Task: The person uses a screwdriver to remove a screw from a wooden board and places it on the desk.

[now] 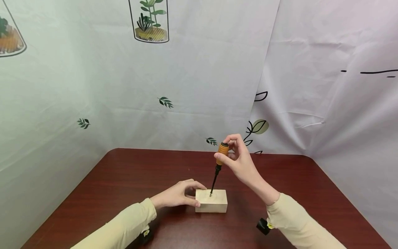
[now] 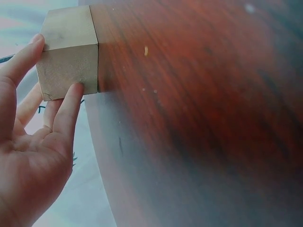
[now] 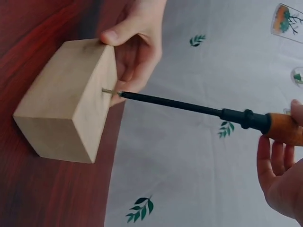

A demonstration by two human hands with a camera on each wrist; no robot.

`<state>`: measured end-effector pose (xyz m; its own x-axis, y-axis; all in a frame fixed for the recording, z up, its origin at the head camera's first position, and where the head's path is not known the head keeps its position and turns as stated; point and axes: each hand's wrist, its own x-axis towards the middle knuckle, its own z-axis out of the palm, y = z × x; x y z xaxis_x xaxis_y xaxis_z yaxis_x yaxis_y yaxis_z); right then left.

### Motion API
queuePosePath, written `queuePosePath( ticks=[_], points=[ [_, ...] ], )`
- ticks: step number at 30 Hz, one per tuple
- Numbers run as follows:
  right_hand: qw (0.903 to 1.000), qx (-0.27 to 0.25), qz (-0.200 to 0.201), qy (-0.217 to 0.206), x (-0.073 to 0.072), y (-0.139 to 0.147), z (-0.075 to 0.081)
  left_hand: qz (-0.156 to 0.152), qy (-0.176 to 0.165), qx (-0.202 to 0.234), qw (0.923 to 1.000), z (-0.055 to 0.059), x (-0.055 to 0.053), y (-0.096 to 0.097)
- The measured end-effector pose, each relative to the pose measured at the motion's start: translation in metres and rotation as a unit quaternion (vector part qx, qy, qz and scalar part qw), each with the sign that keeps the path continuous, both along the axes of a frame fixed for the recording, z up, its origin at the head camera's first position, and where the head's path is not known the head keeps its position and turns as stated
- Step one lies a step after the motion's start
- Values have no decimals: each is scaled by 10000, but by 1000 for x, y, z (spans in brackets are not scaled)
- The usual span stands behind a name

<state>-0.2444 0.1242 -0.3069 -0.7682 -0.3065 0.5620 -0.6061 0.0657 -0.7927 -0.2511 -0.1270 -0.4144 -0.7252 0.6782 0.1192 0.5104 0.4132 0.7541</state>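
Observation:
A pale wooden block [image 1: 214,208] lies on the dark red table. My left hand [image 1: 178,194] holds its left end, with the thumb at the near side and the fingers at the far side; in the left wrist view the fingertips press on the block's end [image 2: 66,68]. A small brass-coloured screw [image 3: 109,91] stands out of the block's top face. On its head sits the tip of a screwdriver [image 1: 222,154] with a black shaft and orange handle, tilted slightly right. My right hand [image 1: 244,164] grips that handle between thumb and fingers, with the index finger up at the handle's end.
The reddish-brown tabletop [image 1: 140,169] stretches around the block. Behind it hangs a pale curtain [image 1: 202,76] printed with leaves and plant jars. A black wrist device [image 1: 263,226] shows below the right sleeve, close over the table. A small pale crumb [image 2: 146,50] lies on the wood.

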Motion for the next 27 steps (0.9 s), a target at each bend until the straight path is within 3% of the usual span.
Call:
queuePosePath(
  ticks=[7, 10, 14, 17, 20, 23, 27],
  points=[
    [9999, 83, -88, 82, 0, 3, 4, 42, 59, -102, 9999, 0, 0, -1],
    [9994, 87, -63, 316, -1, 6, 3, 30, 78, -133, 9999, 0, 0, -1],
    [9973, 46, 415, 607, -4, 9, -1, 33, 79, -143, 9999, 0, 0, -1],
    [9950, -28, 810, 580, -7, 11, -4, 13, 14, -92, 10000, 1, 0, 0],
    [9941, -97, 949, 526, -8, 11, -5, -6, -106, -18, 9999, 1, 0, 1],
    [9955, -106, 827, 439, -7, 9, -5, -23, -221, 53, 9997, 1, 0, 1],
    [9993, 35, 299, 207, -4, 3, -4, -49, -286, 96, 9995, 1, 0, 2]
  ],
)
